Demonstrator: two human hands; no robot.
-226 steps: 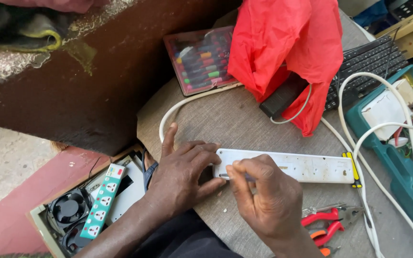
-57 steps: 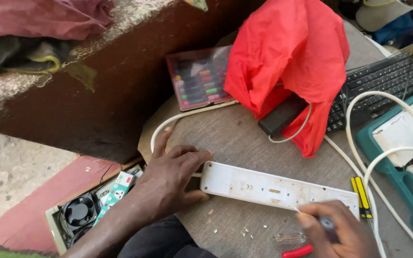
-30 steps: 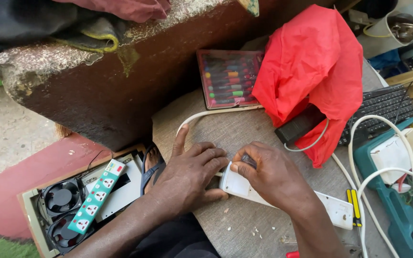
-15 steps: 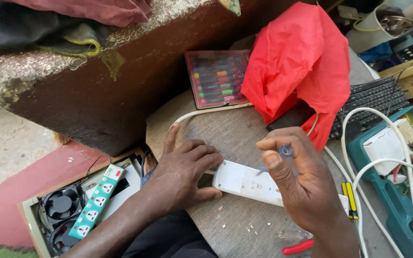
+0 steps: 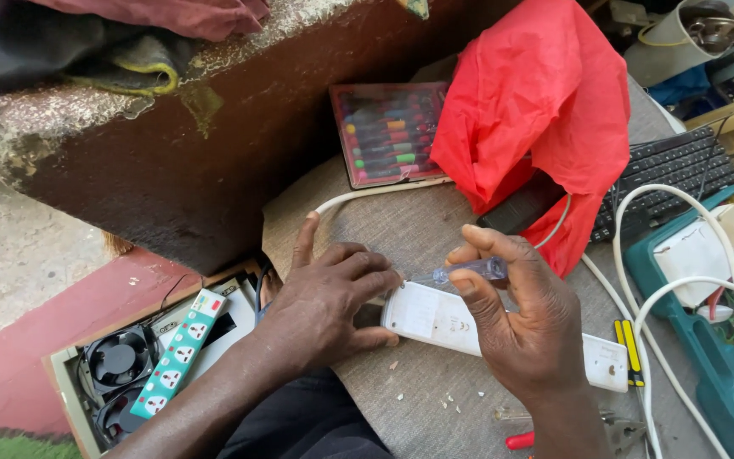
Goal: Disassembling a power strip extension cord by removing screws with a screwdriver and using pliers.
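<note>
**Two hands on a white power strip at a round table**

At the far left, a grey metal box [image 5: 87, 382] sits on the floor holding two black round fans [image 5: 116, 357] and a green-and-white socket strip [image 5: 176, 353] laid aslant across them. Right of it, the left hand [image 5: 324, 297] lies palm down on the grey round tabletop [image 5: 401, 229], fingers spread and flat, their tips pressing the near end of the long white plastic power strip [image 5: 443, 319], which lies back-side up across the middle of the table. Behind the hand, a white cable [image 5: 358, 194] runs from a clear case of coloured bits [image 5: 388, 132]. The right hand [image 5: 520, 327] hovers over the strip, thumb and forefinger pinched around a small screwdriver with a clear handle [image 5: 469, 272], held nearly level just above the strip; the other fingers are curled. Farther right lie a crumpled red plastic bag [image 5: 537, 102], a black keyboard [image 5: 673, 174] and a teal tray of white wires [image 5: 707, 340]
</note>
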